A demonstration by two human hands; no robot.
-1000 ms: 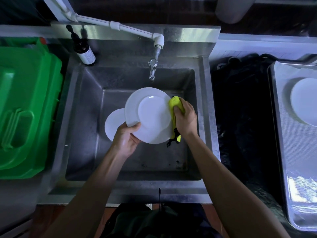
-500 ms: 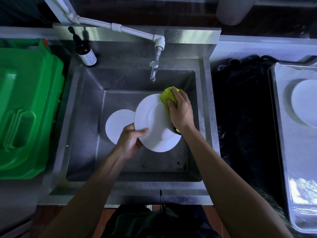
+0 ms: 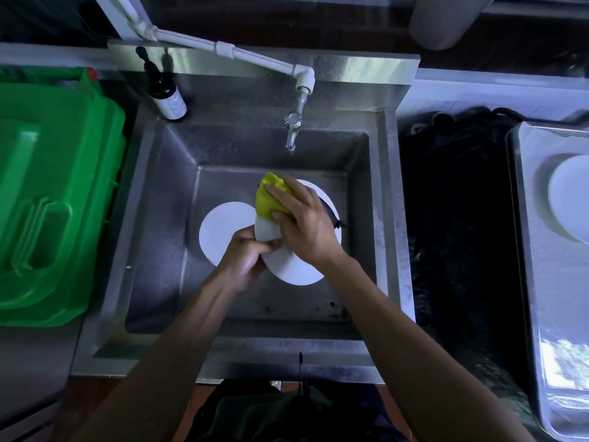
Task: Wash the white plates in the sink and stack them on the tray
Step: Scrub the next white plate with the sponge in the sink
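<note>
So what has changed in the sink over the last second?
The right hand has swept the yellow sponge from the held plate's right edge up and leftward across its face. The left hand still grips that plate's left rim. The second plate on the sink floor and the plate on the tray stayed put.

The square stainless steel sink (image 3: 379,218) sits in the middle, with the chrome tap (image 3: 291,130) over its back wall and a dark glass pump bottle (image 3: 165,90) on its back left corner. Inside the basin, a round white plate (image 3: 220,231) lies flat toward the left; a second round white plate (image 3: 296,269) overlaps its right edge (held between the left hand (image 3: 245,256) and the right hand (image 3: 302,224), a yellow sponge (image 3: 271,196) on top). A green plastic bin (image 3: 54,199) stands left of the sink. Far right, a metal tray (image 3: 535,250) carries another white plate (image 3: 570,199).
</note>
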